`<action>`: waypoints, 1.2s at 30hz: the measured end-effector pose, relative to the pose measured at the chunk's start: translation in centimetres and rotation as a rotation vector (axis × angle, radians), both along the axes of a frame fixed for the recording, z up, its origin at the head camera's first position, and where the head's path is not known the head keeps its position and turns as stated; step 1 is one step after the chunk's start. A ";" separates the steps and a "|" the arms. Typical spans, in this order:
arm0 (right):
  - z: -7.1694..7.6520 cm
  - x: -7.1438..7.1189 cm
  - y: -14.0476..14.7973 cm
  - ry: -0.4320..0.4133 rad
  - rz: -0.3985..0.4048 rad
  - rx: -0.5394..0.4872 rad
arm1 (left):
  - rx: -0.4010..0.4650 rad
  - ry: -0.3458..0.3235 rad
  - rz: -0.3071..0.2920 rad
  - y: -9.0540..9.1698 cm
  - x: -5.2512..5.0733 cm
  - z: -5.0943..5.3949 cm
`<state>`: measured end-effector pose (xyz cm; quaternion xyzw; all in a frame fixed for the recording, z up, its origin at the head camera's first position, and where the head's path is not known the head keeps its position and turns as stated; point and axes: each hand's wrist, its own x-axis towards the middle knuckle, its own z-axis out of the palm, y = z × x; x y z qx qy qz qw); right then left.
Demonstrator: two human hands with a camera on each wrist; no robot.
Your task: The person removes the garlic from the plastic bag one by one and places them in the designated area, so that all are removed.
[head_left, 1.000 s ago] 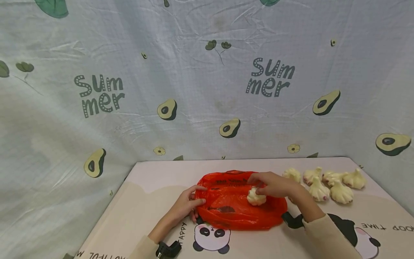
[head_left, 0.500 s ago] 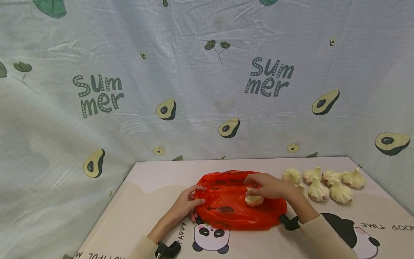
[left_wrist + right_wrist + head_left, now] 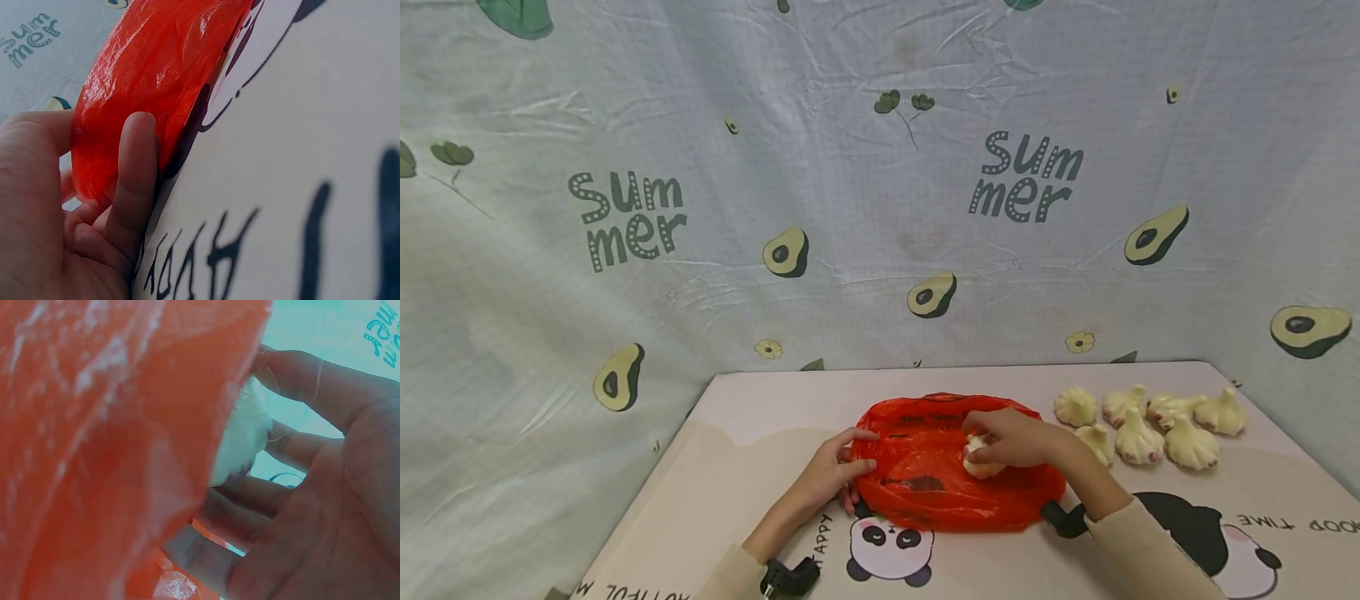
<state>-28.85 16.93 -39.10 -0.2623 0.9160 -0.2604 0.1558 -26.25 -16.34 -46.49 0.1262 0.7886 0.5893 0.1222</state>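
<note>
A red plastic bag [image 3: 925,504] lies spread on the table with its mouth facing up. At its left rim my left hand [image 3: 827,477] pinches the film, thumb on one side and fingers on the other, as the left wrist view also shows on the bag [image 3: 169,69]. Over the bag's right half, my right hand [image 3: 1026,437] holds a garlic bulb [image 3: 979,463] by the fingertips. In the right wrist view the bag's film hides part of this garlic bulb [image 3: 245,434]. Whether the bulb touches the bag's bottom I cannot tell.
Several more garlic bulbs [image 3: 1138,437] lie in a group at the table's back right, just beyond my right forearm. A printed cloth [image 3: 850,208] hangs behind the table [image 3: 760,417]. Panda pictures mark the tabletop near its front.
My right hand has moved slightly left and lower over the bag with the garlic bulb. A bulb behind the right wrist now shows more fully. My left hand stays on the bag's rim.
</note>
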 end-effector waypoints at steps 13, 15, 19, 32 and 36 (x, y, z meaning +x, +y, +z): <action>-0.4 -0.2 -0.4 0.007 0.043 -0.003 | 0.002 0.002 0.001 0.0 0.1 0.1; -0.4 -0.2 -0.4 0.018 0.051 -0.006 | 0.001 0.002 0.002 0.0 0.1 0.0; -0.2 -0.3 -0.2 0.063 0.071 -0.031 | 0.003 0.002 0.002 -0.1 0.0 -0.1; 0.1 -0.5 0.2 0.113 0.056 -0.047 | 0.008 0.007 -0.001 0.0 -0.1 -0.1; 0.2 -0.6 0.2 0.112 0.060 -0.072 | 0.014 0.008 -0.003 0.0 -0.1 -0.2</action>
